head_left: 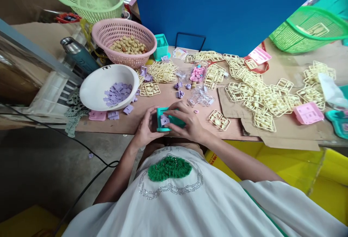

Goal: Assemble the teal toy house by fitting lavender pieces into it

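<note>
Close to the table's front edge, my left hand [144, 130] grips the left end of a teal plastic box [162, 129], thumb below and fingers behind. On the box's face sits a small purple plastic piece [164, 120]. My right hand [190, 123] reaches over the box's right part, its fingertips closed at the purple piece. To the left, a white bowl [89, 88] holds many flat purple pieces [118, 94]. A few loose purple parts [113, 115] lie by a pink plastic piece [98, 115] below the bowl.
Cream plastic frames [252, 81] are heaped along the table [190, 128] and on cardboard [231, 108]. Behind stand a pink basket [125, 26] of peanuts, a teal container [161, 46] and a blue panel [212, 8]. A dark flask [78, 54] and green basket [312, 30] flank them.
</note>
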Motion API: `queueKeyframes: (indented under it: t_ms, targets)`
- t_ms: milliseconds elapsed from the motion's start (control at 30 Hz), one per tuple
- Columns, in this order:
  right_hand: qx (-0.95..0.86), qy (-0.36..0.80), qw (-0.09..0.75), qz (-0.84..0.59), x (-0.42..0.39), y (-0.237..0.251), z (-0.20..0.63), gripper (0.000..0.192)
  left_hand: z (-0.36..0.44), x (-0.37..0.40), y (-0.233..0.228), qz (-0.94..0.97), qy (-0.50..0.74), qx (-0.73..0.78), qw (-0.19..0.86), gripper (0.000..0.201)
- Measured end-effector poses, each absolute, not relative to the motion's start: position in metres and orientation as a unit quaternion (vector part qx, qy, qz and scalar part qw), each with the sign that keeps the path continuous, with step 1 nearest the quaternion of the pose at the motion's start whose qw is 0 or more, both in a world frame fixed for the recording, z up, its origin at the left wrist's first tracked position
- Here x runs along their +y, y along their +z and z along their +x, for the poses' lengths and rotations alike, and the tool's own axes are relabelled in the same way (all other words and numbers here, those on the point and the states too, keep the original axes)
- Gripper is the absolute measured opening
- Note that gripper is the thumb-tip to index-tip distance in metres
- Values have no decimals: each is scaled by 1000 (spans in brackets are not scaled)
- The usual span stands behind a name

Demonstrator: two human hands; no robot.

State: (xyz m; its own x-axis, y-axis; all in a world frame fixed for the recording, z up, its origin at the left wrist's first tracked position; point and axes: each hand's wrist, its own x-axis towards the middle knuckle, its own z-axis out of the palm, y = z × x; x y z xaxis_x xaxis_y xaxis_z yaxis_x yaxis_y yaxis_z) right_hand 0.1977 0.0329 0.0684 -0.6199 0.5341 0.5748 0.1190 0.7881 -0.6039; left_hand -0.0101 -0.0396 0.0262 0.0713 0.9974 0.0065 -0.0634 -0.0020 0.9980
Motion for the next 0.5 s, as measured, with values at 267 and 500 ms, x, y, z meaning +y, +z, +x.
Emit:
queueKeyframes:
  t_ms: [267,500]
  targets:
    - [-882,181,404,-162,-1,63,205,40,9,-59,34,465,554,450,524,61]
    - [-880,153,407,-190,-16,57,212,40,9,-70,32,482,542,457,515,64]
